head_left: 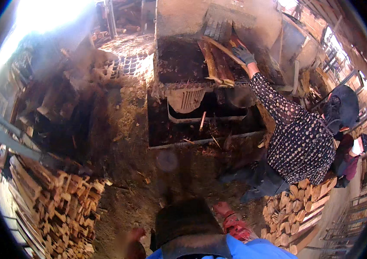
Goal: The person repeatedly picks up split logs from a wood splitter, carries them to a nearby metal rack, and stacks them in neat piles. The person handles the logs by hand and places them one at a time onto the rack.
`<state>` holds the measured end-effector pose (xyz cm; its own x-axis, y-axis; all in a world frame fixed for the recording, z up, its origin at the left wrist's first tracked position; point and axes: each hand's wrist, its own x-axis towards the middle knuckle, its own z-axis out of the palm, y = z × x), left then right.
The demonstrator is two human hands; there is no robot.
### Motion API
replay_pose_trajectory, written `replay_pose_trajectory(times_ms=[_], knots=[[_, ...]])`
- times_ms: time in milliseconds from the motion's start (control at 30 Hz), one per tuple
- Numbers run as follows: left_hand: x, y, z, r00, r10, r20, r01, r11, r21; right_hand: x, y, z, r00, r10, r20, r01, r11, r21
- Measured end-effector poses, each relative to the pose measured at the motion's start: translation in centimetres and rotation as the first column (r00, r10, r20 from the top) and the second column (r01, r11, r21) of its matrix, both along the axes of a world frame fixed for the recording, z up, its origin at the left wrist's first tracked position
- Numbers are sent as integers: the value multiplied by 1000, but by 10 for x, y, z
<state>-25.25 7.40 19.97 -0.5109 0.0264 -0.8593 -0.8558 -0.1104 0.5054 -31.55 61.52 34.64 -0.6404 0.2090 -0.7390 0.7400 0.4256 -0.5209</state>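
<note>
A stack of split wood (58, 198) lies left of the hands; another woodpile (297, 207) sits right, with the furnace opening (200, 60) well ahead beyond a pit (205, 125).

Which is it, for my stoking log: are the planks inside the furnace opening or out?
Partly in: the planks lean into the dark opening, lower ends jutting over its edge, a co-worker's gloved hand on them.

No packages, labels, signs or screens anywhere in view, whether among the stacked firewood, around the furnace opening, or on the dirt floor.
</note>
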Motion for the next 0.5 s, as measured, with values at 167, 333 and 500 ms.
replay_pose_trajectory(times_ms=[167, 333, 500], knots=[[-223, 40, 70, 956, 3, -293, 12, 999, 50, -51, 26, -25, 990, -41, -132, 52, 995, 85], [-333, 149, 187, 855, -267, -445, 96, 924, -371, -149, 33, 0, 934, -65, -351, 94, 993, 67], [-366, 179, 105, 962, -139, -233, 141, 990, -7, -287, 62, 70, 891, 77, -447, -8, 988, 155]])
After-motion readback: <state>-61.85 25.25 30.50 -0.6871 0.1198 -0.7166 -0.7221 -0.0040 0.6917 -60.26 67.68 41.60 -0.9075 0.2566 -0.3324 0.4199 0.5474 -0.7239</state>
